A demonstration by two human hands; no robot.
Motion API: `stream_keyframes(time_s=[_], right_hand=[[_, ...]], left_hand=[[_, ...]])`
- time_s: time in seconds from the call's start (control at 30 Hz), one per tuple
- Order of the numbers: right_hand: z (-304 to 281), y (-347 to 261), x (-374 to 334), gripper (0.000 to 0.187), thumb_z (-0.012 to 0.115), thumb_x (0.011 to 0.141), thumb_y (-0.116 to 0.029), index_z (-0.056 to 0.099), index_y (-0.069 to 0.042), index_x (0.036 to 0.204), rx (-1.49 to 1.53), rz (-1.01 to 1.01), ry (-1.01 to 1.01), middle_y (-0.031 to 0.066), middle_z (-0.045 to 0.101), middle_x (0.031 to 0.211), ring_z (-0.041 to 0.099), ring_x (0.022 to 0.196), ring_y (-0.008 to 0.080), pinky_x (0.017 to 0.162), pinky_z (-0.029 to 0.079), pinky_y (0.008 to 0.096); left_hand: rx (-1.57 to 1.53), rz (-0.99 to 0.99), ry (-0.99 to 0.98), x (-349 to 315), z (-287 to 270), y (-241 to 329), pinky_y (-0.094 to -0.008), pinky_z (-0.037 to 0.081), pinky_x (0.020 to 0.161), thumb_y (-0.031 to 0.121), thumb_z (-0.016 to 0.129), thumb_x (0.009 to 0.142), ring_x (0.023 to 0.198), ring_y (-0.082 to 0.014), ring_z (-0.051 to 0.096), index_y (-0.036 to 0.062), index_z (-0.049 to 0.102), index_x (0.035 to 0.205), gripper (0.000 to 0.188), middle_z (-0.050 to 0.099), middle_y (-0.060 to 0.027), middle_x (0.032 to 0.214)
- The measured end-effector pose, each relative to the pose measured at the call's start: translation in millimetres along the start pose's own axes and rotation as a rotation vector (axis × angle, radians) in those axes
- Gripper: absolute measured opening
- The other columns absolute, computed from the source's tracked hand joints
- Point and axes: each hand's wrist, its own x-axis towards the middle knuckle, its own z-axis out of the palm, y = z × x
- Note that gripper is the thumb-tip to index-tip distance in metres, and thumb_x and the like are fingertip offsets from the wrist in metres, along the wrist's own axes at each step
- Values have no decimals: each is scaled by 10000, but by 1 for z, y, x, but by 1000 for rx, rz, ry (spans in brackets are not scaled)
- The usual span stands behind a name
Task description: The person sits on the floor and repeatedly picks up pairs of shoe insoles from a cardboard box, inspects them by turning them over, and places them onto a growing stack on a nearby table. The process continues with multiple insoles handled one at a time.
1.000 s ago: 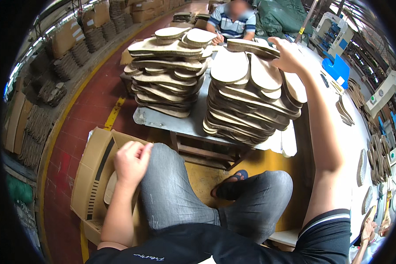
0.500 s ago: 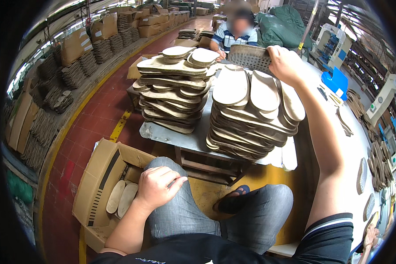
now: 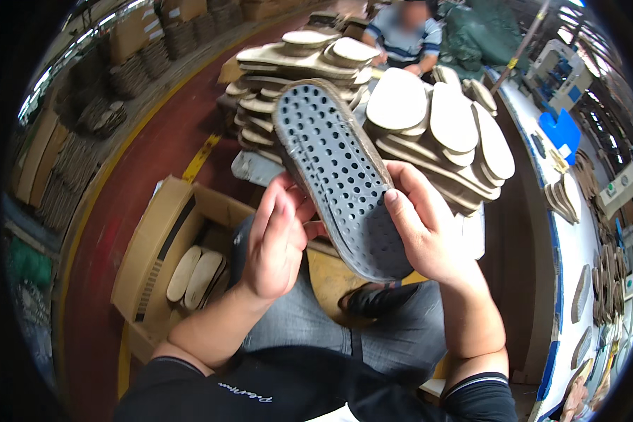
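Nearest of all, the black shirt (image 3: 295, 383) and grey jeans (image 3: 288, 309) fill the bottom, and just above the lap comes the main event: a grey sole (image 3: 334, 172), its underside dotted with dark holes and facing up at the wearer. It slants, top end leaning away to the left, bottom end just over the knees.

The right hand (image 3: 429, 221) has it! Thumb flat on the grey face, fingers around the right edge toward the back, a firm pinch on the lower half.

And the left hand (image 3: 273, 243)? Right there along the opposite edge, palm turned inward, fingers (image 3: 274, 207) bent, some slipping behind the sole; whether they grip it, I cannot tell. So the sole sits squarely between the two hands.

Down on the left, an open carton (image 3: 144, 253) with pale soles (image 3: 202, 278) lying inside. Beyond the hands, two piles: the left stack (image 3: 299, 60) partly behind the raised sole, the right stack (image 3: 451, 119) layered high, both on a metal worktop (image 3: 253, 169).

Off right, a blue holder (image 3: 561, 137) stands on a long white bench. Farther back, a co-worker in a striped shirt (image 3: 390, 43) sits behind the piles.
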Motion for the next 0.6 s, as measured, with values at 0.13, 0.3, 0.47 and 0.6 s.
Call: stream_keyframes(time_s=[0.13, 0.3, 0.47, 0.6], right_hand=[[24, 61, -20, 457, 575, 1251, -190, 591, 41, 1644, 445, 147, -50, 103, 742, 1505, 656, 1411, 160, 1254, 483, 334], [34, 82, -32, 490, 656, 1210, -141, 565, 47, 1653, 573, 219, -122, 113, 732, 1527, 650, 1435, 173, 1276, 480, 364], [32, 89, -40, 541, 738, 1149, -37, 549, 46, 1649, 583, 194, -62, 115, 727, 1520, 663, 1424, 191, 1272, 491, 379], [29, 72, -48, 504, 767, 1087, 4, 615, 28, 1567, 110, -137, 68, 196, 757, 1444, 724, 1351, 285, 1234, 521, 402]], left_hand=[[16, -174, 135, -15, -15, -14, -482, 559, 1243, 228, 546, 1288, 1447, -247, 687, 54, 564, 1601, 359, 711, -129, 1566], [59, -261, 182, -31, -26, -24, -445, 596, 1188, 204, 580, 1278, 1393, -205, 717, 82, 566, 1584, 329, 730, -93, 1518], [112, -295, 149, -35, -26, -37, -483, 613, 1143, 425, 540, 1290, 1362, -219, 722, 82, 544, 1641, 491, 712, -98, 1514], [-66, -493, 120, -44, -58, -54, -671, 551, 1222, 766, 387, 1232, 1514, -332, 660, 96, 444, 1812, 888, 624, -161, 1706]])
